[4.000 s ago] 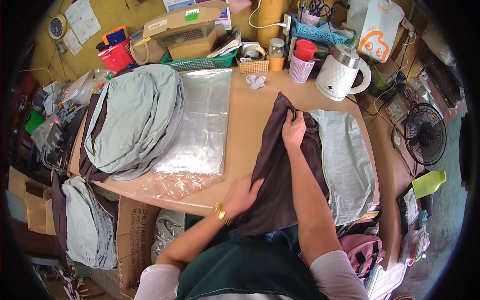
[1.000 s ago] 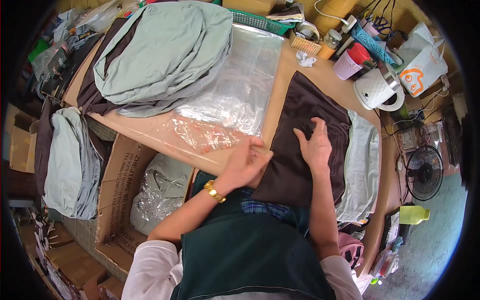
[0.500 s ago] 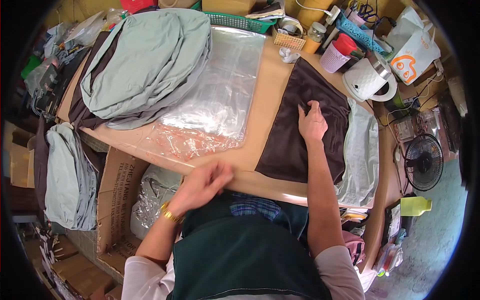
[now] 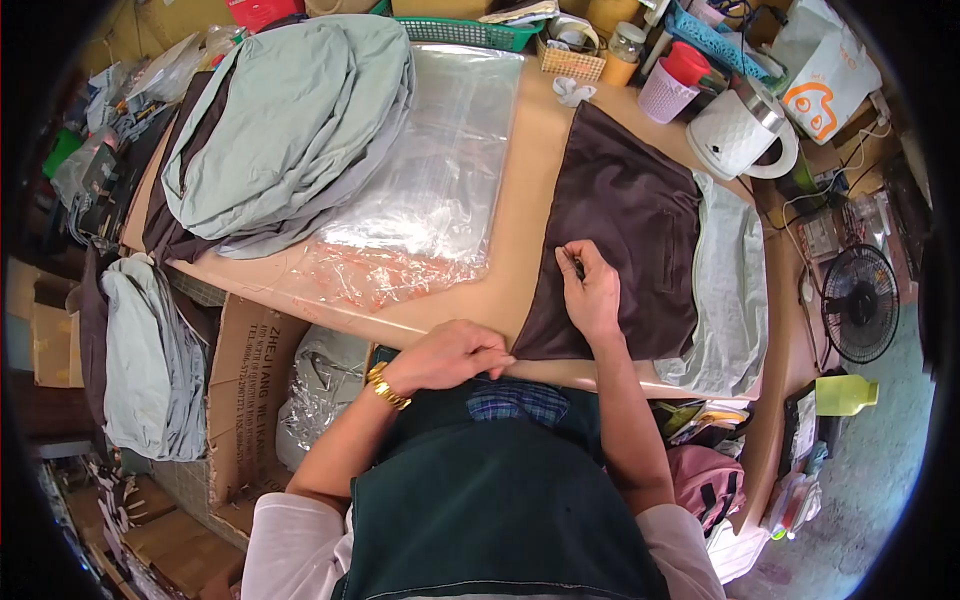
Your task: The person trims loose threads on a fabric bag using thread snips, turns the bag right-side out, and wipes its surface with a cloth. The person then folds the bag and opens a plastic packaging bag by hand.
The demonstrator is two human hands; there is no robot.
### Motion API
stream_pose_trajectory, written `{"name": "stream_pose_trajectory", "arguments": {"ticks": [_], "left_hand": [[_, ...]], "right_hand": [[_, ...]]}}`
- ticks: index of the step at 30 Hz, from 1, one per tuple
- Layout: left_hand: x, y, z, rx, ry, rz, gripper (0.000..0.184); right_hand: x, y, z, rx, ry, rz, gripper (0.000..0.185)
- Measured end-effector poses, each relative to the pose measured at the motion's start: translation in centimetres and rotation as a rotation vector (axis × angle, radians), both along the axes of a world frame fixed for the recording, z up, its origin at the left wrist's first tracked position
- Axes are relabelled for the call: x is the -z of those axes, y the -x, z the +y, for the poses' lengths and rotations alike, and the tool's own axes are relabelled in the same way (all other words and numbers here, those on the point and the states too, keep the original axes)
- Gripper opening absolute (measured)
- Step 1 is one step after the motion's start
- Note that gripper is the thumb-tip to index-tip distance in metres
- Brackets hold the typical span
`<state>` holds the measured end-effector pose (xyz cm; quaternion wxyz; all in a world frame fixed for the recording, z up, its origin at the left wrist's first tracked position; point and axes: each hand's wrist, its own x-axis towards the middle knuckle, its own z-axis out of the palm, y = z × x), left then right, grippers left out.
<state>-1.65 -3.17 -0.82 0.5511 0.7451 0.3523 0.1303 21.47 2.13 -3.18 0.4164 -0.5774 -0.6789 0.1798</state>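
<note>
Cloth of dark brown [image 4: 625,190] lies flat on the right part of the table [image 4: 530,200], its near edge along the table's front. At its near left corner, the left hand [image 4: 450,355] has its fingers drawn together, pinching the fabric. Over the cloth's left half, the right hand [image 4: 593,290] has its fingers curled around a small dark object [image 4: 579,268], mostly hidden. Pale cloth [image 4: 730,290] shows beside the brown, on the right. Clear plastic sheets [image 4: 440,180] lie to the left, next to a heap of grey-green fabric [image 4: 280,130]. Beyond the brown cloth sit crumpled white paper [image 4: 573,92] and a white kettle [image 4: 730,135].
</note>
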Motion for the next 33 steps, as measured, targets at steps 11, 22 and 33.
{"name": "stream_pose_trajectory", "arguments": {"ticks": [11, 22, 33], "left_hand": [[-0.2, 0.0, -3.5, -0.589, 0.492, -0.533, 0.025], [0.6, -1.1, -3.6, -0.464, 0.937, -1.267, 0.018], [-0.2, -1.4, -3.9, -0.468, 0.881, -1.216, 0.016]], "right_hand": [[-6.1, 1.5, -5.6, -0.417, 0.329, 0.221, 0.031], [-9.8, 2.1, -8.2, -0.193, -0.196, -0.303, 0.027], [-10.1, 3.3, -8.9, -0.24, -0.305, -0.512, 0.021]]}}
